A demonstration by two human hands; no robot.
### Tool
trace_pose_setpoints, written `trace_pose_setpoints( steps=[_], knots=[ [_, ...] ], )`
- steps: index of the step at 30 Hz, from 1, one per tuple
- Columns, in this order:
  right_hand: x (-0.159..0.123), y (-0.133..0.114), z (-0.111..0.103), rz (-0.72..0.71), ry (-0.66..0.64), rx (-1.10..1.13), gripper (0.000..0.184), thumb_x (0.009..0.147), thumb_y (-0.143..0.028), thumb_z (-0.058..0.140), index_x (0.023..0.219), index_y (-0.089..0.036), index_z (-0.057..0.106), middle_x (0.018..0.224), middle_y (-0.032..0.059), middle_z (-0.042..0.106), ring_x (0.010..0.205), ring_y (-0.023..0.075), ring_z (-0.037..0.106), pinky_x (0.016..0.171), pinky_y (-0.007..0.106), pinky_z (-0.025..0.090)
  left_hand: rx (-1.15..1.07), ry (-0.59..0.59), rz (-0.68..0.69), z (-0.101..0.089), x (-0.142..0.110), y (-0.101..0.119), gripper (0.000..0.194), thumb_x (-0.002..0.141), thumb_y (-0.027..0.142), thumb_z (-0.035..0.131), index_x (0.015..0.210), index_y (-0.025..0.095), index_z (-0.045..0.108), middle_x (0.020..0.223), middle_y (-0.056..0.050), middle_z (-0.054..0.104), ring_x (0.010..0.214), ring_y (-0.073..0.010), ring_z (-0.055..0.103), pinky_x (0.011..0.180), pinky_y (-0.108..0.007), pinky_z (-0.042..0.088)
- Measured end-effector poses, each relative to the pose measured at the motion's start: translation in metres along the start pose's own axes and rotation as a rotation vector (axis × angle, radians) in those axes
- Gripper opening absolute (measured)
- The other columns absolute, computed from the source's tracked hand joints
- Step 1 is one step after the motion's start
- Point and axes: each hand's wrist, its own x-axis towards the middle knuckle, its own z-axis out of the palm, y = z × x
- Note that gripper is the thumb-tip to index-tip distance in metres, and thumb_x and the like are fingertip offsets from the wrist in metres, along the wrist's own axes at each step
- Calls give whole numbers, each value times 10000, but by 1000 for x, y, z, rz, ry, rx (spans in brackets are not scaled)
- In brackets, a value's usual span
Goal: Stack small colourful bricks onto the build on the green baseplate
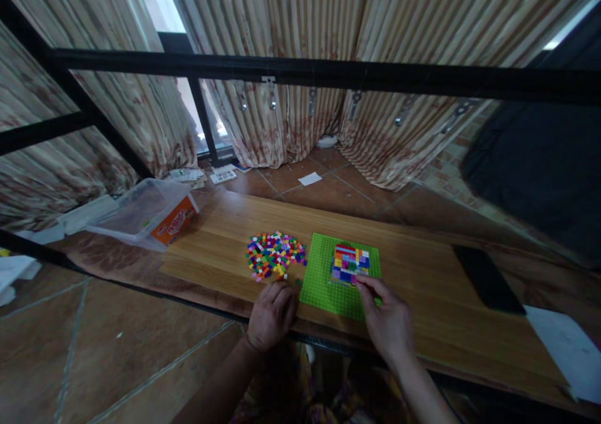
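A bright green studded baseplate (319, 280) lies on the wooden board. On it stands a square build of multicoloured toy bricks (350, 262), red, white, blue, yellow and orange among them. My right hand (387, 317) reaches over the plate's front right part, thumb and forefinger pinched at the build's near edge. A small pinkish brick seems to show at those fingertips. My left hand (273, 314) rests at the board's near edge with its fingers curled; whatever they may hold is hidden. Just beyond it spreads a pile of loose small bricks (275, 255).
A clear plastic box (136, 214) with an orange label stands at the board's left end. A black flat object (488, 279) and a white sheet (568, 349) lie to the right. A dark metal bar (305, 76) crosses the view ahead, before striped curtains (300, 23).
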Motion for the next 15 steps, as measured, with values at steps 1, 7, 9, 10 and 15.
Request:
trace_pose_setpoints(
  steps=[1,7,9,10,15],
  knots=[
    [2,0,-1,10,7,5,273,879,-430,533,938,-227,707,964,59,720,887,208,668,808,342,511,-5,0,-9,0,0,-1,112,864,158,517,956,188,573,927,-74,614,879,-180,579,796,-329,529],
    [11,0,1,-1,34,-21,267,882,-422,532,917,-219,702,924,53,714,824,194,656,753,316,502,0,-16,-23,2,-2,-4,127,866,159,510,966,200,575,951,-75,611,906,-196,577,816,-352,521],
    [16,0,4,-59,21,-61,244,895,-394,520,902,-225,696,925,45,705,851,192,645,777,319,493,5,-17,-22,2,-2,-3,128,863,158,513,967,199,577,956,-74,613,916,-198,576,827,-354,519],
    [19,0,5,-95,18,-84,239,901,-380,512,897,-226,694,928,46,700,870,194,639,793,324,489,7,-15,-19,2,-1,-3,127,861,158,515,964,198,578,955,-73,615,915,-196,577,828,-351,519],
    [33,5,13,-235,17,-216,254,921,-331,476,884,-221,702,949,66,679,923,213,607,836,359,475,17,-3,-9,1,1,-2,119,860,170,512,945,203,589,943,-68,621,896,-186,585,810,-333,525]
  ],
)
